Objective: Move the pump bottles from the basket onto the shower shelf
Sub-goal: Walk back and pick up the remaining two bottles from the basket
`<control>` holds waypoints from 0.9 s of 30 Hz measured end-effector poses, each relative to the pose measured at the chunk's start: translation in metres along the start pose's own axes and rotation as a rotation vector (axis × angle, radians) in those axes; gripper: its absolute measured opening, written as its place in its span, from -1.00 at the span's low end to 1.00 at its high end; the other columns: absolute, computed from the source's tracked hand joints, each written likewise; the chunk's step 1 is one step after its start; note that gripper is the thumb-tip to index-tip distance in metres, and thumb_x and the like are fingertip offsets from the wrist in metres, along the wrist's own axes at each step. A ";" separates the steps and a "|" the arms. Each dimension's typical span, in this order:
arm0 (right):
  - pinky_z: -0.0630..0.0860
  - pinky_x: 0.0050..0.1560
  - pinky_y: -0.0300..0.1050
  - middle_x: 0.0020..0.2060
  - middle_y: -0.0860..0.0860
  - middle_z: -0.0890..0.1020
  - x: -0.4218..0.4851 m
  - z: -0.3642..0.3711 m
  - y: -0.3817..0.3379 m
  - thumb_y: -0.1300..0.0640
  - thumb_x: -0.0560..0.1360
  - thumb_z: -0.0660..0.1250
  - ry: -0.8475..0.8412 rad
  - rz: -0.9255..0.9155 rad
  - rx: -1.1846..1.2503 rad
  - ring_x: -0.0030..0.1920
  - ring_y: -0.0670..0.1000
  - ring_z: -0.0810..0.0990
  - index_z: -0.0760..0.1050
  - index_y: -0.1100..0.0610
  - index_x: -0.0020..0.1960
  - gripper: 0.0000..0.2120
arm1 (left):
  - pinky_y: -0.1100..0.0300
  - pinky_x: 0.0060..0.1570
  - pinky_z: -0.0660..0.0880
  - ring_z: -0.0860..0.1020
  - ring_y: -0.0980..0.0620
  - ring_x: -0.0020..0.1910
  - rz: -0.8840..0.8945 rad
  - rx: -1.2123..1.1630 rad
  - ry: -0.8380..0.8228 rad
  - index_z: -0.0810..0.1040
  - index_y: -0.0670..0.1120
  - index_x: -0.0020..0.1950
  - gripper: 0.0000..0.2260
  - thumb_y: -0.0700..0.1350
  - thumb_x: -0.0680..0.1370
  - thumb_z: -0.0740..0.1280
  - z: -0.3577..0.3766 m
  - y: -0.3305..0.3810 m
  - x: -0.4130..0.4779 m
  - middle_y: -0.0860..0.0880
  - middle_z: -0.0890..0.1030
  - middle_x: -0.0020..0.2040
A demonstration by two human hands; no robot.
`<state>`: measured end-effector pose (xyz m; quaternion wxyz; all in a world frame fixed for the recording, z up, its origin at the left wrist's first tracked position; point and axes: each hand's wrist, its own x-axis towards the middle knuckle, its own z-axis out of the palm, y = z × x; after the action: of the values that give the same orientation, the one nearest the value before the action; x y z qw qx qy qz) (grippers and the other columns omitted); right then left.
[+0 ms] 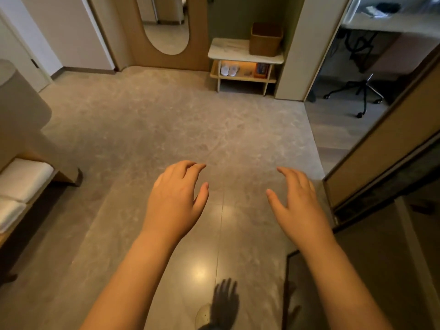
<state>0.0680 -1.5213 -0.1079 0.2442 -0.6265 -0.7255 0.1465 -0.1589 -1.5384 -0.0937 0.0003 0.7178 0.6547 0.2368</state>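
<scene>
My left hand point(177, 195) and my right hand point(296, 201) hover side by side over a grey stone floor, palms down, fingers spread and holding nothing. A brown woven basket point(265, 39) stands far ahead on a low white-topped side table point(228, 47) against the back wall. From here I cannot see what lies inside it. No pump bottles and no shower shelf appear in view.
A wooden panel with an oval mirror point(164, 25) stands at the back. Folded white towels point(21, 182) lie on a wooden bench at the left. A doorway at the right shows an office chair point(359, 86) and a desk. A dark door frame point(381, 167) borders my right hand.
</scene>
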 end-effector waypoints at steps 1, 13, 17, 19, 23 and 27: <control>0.19 0.26 -0.22 0.33 0.02 0.34 0.015 0.002 0.003 -0.01 0.53 0.23 0.015 0.008 0.003 0.35 0.00 0.27 0.24 0.07 0.42 -0.51 | 0.06 0.03 0.42 0.51 -0.10 0.11 0.007 -0.006 -0.005 0.51 -0.14 0.24 -0.69 -0.09 0.52 0.32 0.007 -0.004 0.018 -0.10 0.56 0.13; 0.17 0.27 -0.26 0.36 -0.05 0.30 0.149 -0.001 0.090 -0.01 0.54 0.23 -0.001 0.120 0.016 0.36 -0.07 0.25 0.21 0.01 0.43 -0.51 | 0.06 -0.03 0.45 0.52 -0.09 0.09 0.096 -0.043 -0.109 0.50 -0.11 0.26 -0.69 -0.08 0.54 0.29 0.096 0.021 0.202 -0.09 0.56 0.15; 0.14 0.24 -0.29 0.38 -0.04 0.30 0.224 -0.010 0.129 -0.03 0.55 0.22 -0.019 0.096 0.015 0.35 -0.08 0.23 0.19 0.00 0.44 -0.50 | 0.06 0.01 0.44 0.50 -0.08 0.13 0.073 -0.041 -0.113 0.48 -0.08 0.28 -0.69 -0.06 0.55 0.26 0.130 0.048 0.267 -0.08 0.53 0.20; 0.15 0.23 -0.28 0.39 -0.05 0.31 0.262 -0.020 0.145 -0.05 0.55 0.21 -0.020 0.095 0.041 0.36 -0.08 0.24 0.20 -0.02 0.43 -0.51 | 0.05 0.02 0.44 0.50 -0.08 0.14 0.073 -0.031 -0.114 0.48 -0.07 0.29 -0.68 -0.05 0.55 0.26 0.142 0.063 0.301 -0.08 0.53 0.21; 0.19 0.25 -0.27 0.39 -0.06 0.30 0.331 -0.031 0.172 -0.06 0.56 0.19 0.002 0.076 0.098 0.38 -0.08 0.26 0.19 -0.03 0.43 -0.52 | 0.08 -0.05 0.45 0.53 -0.08 0.08 0.074 -0.010 -0.093 0.50 -0.07 0.26 -0.70 -0.07 0.53 0.29 0.165 0.083 0.359 -0.07 0.56 0.16; 0.20 0.27 -0.24 0.41 -0.07 0.29 0.380 -0.025 0.185 -0.08 0.56 0.19 -0.028 0.076 0.120 0.38 -0.07 0.27 0.18 -0.05 0.44 -0.52 | 0.09 -0.04 0.44 0.53 -0.08 0.07 0.059 0.000 -0.106 0.51 -0.08 0.25 -0.70 -0.08 0.53 0.29 0.183 0.085 0.398 -0.08 0.56 0.15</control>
<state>0.2001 -1.1191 -0.1176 0.2655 -0.6357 -0.6944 0.2077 -0.0048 -1.1202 -0.0944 0.0282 0.7483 0.6324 0.1983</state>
